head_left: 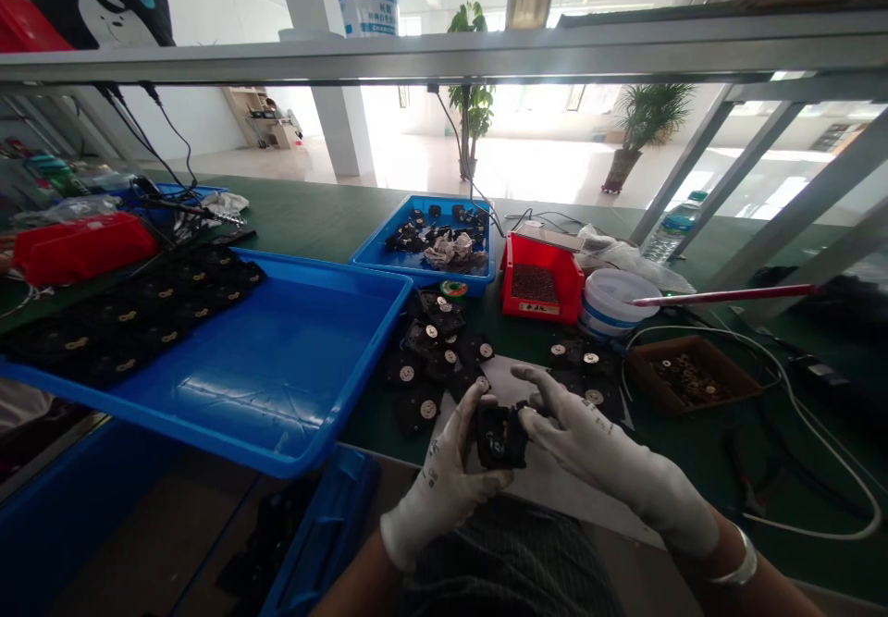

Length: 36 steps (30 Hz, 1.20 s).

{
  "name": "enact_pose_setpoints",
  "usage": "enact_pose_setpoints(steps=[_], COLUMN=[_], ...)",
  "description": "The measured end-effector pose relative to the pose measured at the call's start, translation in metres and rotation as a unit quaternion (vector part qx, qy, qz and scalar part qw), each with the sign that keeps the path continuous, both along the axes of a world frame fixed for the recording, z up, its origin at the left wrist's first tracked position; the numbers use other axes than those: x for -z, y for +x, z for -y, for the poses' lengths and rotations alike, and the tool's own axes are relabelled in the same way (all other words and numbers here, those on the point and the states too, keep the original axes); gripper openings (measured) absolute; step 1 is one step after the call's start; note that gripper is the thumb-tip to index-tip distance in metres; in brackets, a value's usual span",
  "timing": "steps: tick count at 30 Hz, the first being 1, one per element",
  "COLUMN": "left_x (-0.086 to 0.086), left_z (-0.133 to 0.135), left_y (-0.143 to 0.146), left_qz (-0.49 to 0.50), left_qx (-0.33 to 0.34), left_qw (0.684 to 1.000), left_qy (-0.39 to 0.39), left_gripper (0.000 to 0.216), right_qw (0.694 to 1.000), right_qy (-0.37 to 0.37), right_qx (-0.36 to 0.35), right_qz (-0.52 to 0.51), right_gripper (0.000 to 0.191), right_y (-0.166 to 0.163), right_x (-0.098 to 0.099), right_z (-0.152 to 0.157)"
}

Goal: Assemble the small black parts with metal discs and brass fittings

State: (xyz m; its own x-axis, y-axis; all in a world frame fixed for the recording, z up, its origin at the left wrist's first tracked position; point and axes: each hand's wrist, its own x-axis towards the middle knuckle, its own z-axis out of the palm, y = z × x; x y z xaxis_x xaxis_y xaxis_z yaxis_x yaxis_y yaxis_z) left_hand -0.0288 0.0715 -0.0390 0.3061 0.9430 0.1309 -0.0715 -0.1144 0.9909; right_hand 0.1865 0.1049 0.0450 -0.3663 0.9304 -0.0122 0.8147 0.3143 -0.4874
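Note:
Both my hands wear white gloves and hold one small black part [500, 436] between them, low in the middle of the view. My left hand [444, 483] grips its left side, thumb up along the edge. My right hand [589, 441] closes on its right side, fingers curled over the top. Just beyond the hands lies a pile of similar black parts with round metal centres [437, 358], and a few more of these parts [586, 372] sit to the right on the green bench [319, 219].
A large blue tray [277, 367] on the left carries rows of black parts along its far edge. Further back stand a smaller blue tray [388, 252], a red bin [541, 284], a white tub [614, 302], a brown box of small pieces [694, 372] and a white cable [797, 395].

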Motion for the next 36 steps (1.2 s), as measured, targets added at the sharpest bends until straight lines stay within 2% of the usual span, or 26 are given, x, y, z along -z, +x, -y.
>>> enact_pose_setpoints(steps=[3,7,9,13,16,20,23,29,33,35,36], left_x=[-0.001,-0.007,-0.011,-0.019,-0.026,-0.033,-0.034,-0.026,-0.024,-0.027,-0.028], left_z=[0.003,0.007,0.009,0.011,0.011,0.012,0.013,0.014,0.013,0.013,0.012], left_y=[-0.003,-0.007,-0.009,-0.010,-0.011,-0.014,-0.015,-0.014,-0.018,-0.022,-0.023], left_qz=[-0.023,-0.039,-0.052,-0.081,-0.084,-0.090,-0.094,-0.103,-0.080,-0.077,-0.078], left_qx=[0.020,0.039,0.043,0.039,0.043,0.060,0.070,0.086,0.091,0.096,0.101], left_qw=[1.000,0.998,0.998,0.996,0.995,0.994,0.992,0.989,0.992,0.991,0.990], left_qy=[-0.002,-0.002,0.001,0.015,0.019,0.027,0.040,0.056,0.035,0.053,0.067], left_gripper=[0.102,0.105,0.105,0.104,0.106,0.107,0.107,0.105,0.103,0.103,0.103], right_qw=[0.996,0.993,0.996,0.999,0.998,0.999,0.998,0.995,0.994,0.977,0.955], right_qy=[-0.078,-0.117,-0.087,-0.006,0.014,0.006,-0.037,-0.091,-0.098,-0.179,-0.246], right_qx=[-0.030,0.023,0.023,-0.029,-0.045,-0.049,-0.048,-0.024,0.007,-0.011,-0.035], right_qz=[-0.020,-0.015,0.003,0.025,0.041,0.017,-0.005,0.021,-0.041,-0.116,-0.164], right_gripper=[0.053,0.058,0.057,0.059,0.061,0.055,0.049,0.042,0.054,0.055,0.055], right_y=[-0.007,-0.018,-0.019,-0.016,-0.013,-0.012,-0.014,-0.016,-0.003,0.003,0.005], right_x=[-0.006,-0.016,-0.016,-0.005,0.002,0.001,-0.003,-0.011,-0.017,-0.022,-0.025], right_z=[0.006,0.010,0.012,0.013,0.015,0.019,0.023,0.029,0.026,0.024,0.024])
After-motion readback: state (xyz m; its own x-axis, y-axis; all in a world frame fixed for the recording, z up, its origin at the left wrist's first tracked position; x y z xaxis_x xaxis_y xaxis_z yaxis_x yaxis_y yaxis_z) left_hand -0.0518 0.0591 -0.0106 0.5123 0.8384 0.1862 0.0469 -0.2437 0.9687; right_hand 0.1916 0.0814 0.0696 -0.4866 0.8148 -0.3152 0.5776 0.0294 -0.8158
